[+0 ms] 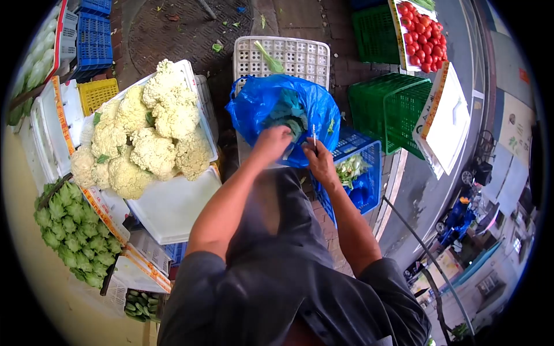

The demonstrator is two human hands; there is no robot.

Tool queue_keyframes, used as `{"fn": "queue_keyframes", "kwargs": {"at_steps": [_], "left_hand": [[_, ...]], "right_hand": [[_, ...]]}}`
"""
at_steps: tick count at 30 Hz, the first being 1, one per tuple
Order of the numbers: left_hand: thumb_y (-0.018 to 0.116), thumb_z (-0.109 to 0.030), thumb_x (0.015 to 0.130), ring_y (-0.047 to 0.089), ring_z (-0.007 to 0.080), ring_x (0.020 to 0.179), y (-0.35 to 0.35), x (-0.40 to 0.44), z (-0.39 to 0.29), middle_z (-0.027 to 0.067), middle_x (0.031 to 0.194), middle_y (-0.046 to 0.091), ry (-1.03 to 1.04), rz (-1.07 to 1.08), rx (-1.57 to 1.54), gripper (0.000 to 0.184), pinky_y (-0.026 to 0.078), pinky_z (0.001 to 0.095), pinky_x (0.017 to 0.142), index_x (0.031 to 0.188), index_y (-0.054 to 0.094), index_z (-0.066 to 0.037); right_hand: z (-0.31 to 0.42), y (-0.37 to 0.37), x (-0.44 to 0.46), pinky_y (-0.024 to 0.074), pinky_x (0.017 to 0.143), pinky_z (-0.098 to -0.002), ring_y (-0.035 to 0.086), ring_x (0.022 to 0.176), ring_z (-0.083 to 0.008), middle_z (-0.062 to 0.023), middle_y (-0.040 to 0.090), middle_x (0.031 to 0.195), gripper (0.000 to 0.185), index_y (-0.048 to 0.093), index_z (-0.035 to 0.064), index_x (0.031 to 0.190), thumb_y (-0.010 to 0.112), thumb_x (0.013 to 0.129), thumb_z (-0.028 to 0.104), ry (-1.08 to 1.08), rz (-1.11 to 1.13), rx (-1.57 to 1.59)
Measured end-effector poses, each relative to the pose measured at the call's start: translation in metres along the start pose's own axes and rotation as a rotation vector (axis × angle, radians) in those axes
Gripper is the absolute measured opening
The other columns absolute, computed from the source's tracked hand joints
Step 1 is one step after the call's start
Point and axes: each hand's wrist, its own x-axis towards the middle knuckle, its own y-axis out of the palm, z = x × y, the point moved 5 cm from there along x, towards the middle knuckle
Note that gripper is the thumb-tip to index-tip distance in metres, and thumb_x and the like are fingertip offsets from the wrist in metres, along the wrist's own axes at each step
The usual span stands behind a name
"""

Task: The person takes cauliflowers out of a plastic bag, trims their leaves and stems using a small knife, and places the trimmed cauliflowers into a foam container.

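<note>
A blue plastic bag point(245, 104) lies open on an upturned white plastic crate point(314, 55) in front of me. Inside it are dark green leaves point(285, 106), tinted by the blue film. My left hand point(272, 143) is at the near side of the bag, its curled fingers closed at the edge of the leaves; slight blur hides their exact hold. In my right hand point(321, 162) is a small knife point(314, 134), its blade pointing up and away from me over the bag's right part. A pale green stalk point(268, 56) rests on the crate beyond the bag.
Cauliflowers point(153, 141) are heaped at left, above green leafy heads point(75, 230). A blue crate point(369, 173) holding leafy trimmings point(349, 170) stands by my right hand. Green crates point(386, 106) and tomatoes point(424, 40) are farther right, beside the road.
</note>
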Motion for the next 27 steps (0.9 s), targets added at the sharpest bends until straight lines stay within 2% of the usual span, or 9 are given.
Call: {"fn": "queue_keyframes", "kwargs": {"at_steps": [2,3,7,11,13,16,17,23,27], "left_hand": [[0.062,-0.022,0.091,0.069,0.0408,0.097,0.048,0.021,0.020,0.0222,0.102,0.072,-0.008,0.021,0.172,0.024,0.055,0.0497,0.084,0.101,0.072,-0.003],[0.062,-0.022,0.090,0.069,0.0404,0.096,0.059,0.023,0.024,0.0219,0.101,0.072,-0.064,0.045,0.238,0.024,0.055,0.0500,0.084,0.100,0.072,-0.003],[0.062,-0.023,0.087,0.069,0.0387,0.101,0.077,0.012,0.021,0.0189,0.105,0.073,-0.283,0.281,0.403,0.025,0.054,0.0484,0.087,0.104,0.072,-0.007],[0.064,-0.020,0.082,0.071,0.0349,0.094,0.088,0.005,-0.004,0.0191,0.100,0.074,-0.278,0.594,0.393,0.034,0.055,0.0451,0.082,0.113,0.072,-0.010],[0.063,-0.015,0.079,0.072,0.0319,0.080,0.116,0.000,0.013,0.0199,0.089,0.074,-0.113,0.631,0.408,0.037,0.055,0.0432,0.071,0.114,0.072,-0.008],[0.068,-0.015,0.075,0.071,0.0384,0.091,0.143,-0.019,0.022,0.0251,0.095,0.072,-0.298,0.755,0.288,0.028,0.055,0.0457,0.081,0.099,0.074,0.000],[0.068,-0.014,0.075,0.071,0.0368,0.090,0.138,-0.028,0.009,0.0247,0.093,0.073,-0.421,0.699,0.133,0.029,0.055,0.0437,0.080,0.100,0.073,0.001],[0.074,-0.025,0.083,0.074,0.0269,0.083,0.133,-0.021,0.027,0.0175,0.091,0.075,-0.362,0.060,0.008,0.032,0.056,0.0373,0.075,0.105,0.073,-0.002],[0.066,-0.026,0.089,0.072,0.0355,0.093,0.098,0.024,0.016,0.0200,0.098,0.075,-0.255,-0.163,0.143,0.031,0.055,0.0424,0.083,0.104,0.072,0.000]], "right_hand": [[0.003,-0.004,0.006,0.0542,0.081,-0.0373,0.067,0.089,-0.0268,-0.0144,0.070,0.100,0.044,0.058,-0.0014,0.133,0.066,0.095,0.020,-0.059,0.028,-0.134],[-0.005,-0.011,0.004,0.0494,0.097,-0.0448,0.062,0.112,-0.0460,-0.0279,0.065,0.121,0.050,0.054,-0.0034,0.137,0.065,0.094,0.020,-0.184,-0.064,-0.300],[-0.038,-0.051,-0.017,0.0481,0.102,-0.0495,0.052,0.125,-0.0541,-0.0388,0.044,0.145,0.059,0.043,-0.0022,0.147,0.061,0.096,0.021,-0.031,-0.290,-0.491],[-0.038,-0.088,-0.007,0.0329,0.118,-0.0474,0.038,0.143,-0.0488,-0.0369,0.040,0.150,0.063,0.037,-0.0071,0.150,0.060,0.097,0.018,0.001,-0.429,-0.376],[-0.036,-0.101,-0.006,0.0375,0.114,-0.0488,0.041,0.138,-0.0519,-0.0391,0.039,0.149,0.063,0.037,-0.0088,0.148,0.060,0.096,0.017,-0.082,-0.480,-0.435],[-0.045,-0.109,-0.017,0.0376,0.114,-0.0487,0.041,0.138,-0.0525,-0.0404,0.039,0.149,0.062,0.038,-0.0107,0.147,0.060,0.095,0.016,-0.074,-0.475,-0.432],[-0.063,-0.109,-0.022,0.0376,0.114,-0.0487,0.041,0.138,-0.0523,-0.0400,0.039,0.149,0.063,0.038,-0.0103,0.147,0.060,0.095,0.017,-0.076,-0.474,-0.442],[-0.079,-0.130,-0.020,0.0377,0.115,-0.0462,0.046,0.137,-0.0478,-0.0347,0.046,0.147,0.061,0.044,-0.0095,0.144,0.064,0.094,0.018,0.028,-0.406,-0.287],[-0.040,-0.139,-0.005,0.0480,0.100,-0.0425,0.062,0.117,-0.0408,-0.0277,0.063,0.128,0.046,0.057,-0.0051,0.133,0.066,0.093,0.018,0.017,-0.423,-0.136]]}}
